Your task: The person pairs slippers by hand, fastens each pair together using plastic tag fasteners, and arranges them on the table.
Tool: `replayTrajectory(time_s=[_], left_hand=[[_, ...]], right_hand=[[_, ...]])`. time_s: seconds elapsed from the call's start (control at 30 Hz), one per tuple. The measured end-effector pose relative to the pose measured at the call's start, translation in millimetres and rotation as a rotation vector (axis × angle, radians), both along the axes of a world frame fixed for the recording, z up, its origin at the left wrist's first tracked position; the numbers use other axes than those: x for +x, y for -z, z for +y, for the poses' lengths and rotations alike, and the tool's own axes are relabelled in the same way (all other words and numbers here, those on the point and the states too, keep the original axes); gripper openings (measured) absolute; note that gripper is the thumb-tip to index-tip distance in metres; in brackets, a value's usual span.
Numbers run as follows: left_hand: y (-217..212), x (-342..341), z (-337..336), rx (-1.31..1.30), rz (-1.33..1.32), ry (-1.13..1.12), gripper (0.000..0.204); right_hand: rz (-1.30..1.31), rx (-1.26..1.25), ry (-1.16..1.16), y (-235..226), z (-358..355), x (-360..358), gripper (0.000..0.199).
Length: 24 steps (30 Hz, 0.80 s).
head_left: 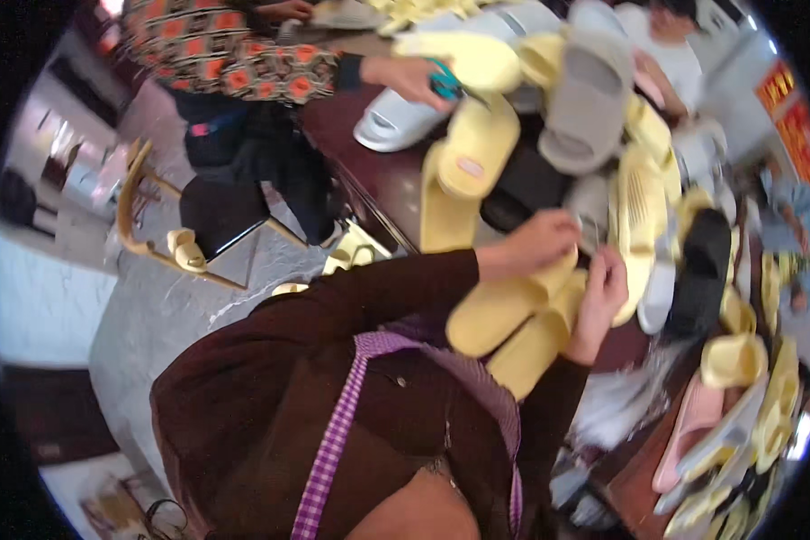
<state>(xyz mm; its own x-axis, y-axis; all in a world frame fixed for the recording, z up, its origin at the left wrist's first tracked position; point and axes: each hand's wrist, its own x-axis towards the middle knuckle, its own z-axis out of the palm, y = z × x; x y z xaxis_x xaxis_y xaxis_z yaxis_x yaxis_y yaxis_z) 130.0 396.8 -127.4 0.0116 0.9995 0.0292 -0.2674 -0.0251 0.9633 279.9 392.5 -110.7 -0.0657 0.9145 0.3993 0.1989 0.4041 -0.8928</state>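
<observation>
A pair of yellow slippers point(493, 317) lies close to my chest, under both hands. My left hand point(533, 243) is closed in a pinch above the toe straps. Fingers pressed together, my right hand point(606, 290) is beside the slippers' right edge. A thin, pale strand seems to run between the two hands, but blur hides what it is. Just beyond my hands sit a black slipper point(524, 191) and a standing yellow slipper point(637, 220). Farther left, another yellow slipper point(481, 148) leans over a second one.
Across the dark table point(355, 175), a co-worker's hand point(409, 79) holds teal-handled snips point(444, 83). Slippers in grey, white, black and pink pile up along the right. A chair point(225, 216) with a yellow slipper on it stands at left. Another person point(661, 58) is at the far side.
</observation>
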Motion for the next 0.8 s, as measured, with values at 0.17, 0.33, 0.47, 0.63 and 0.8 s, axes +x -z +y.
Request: replayTrajectory(time_s=[0.17, 0.33, 0.47, 0.63, 0.8], left_hand=[[-8.9, -6.6, 3.5, -0.123, -0.171, 0.062, 0.008], [-6.3, -2.0, 7.1, -0.091, -0.279, 0.114, 0.008], [-9.4, -1.5, 3.8, -0.113, -0.309, 0.103, 0.008], [-9.3, -2.6, 2.4, -0.100, -0.321, 0.103, 0.009], [-6.8, -2.0, 1.7, -0.081, -0.366, 0.088, 0.009]], right_hand=[[0.047, -0.059, 0.009, -1.4, 7.0, -4.2, 0.012], [0.045, -0.011, 0.002, 2.8, 9.5, -1.6, 0.010], [0.085, -0.021, 0.028, 5.7, 8.3, -2.0, 0.008], [0.025, -0.002, 0.043, 2.8, 6.0, -1.2, 0.008], [0.013, 0.013, 0.075, 3.4, 1.8, -1.7, 0.007]])
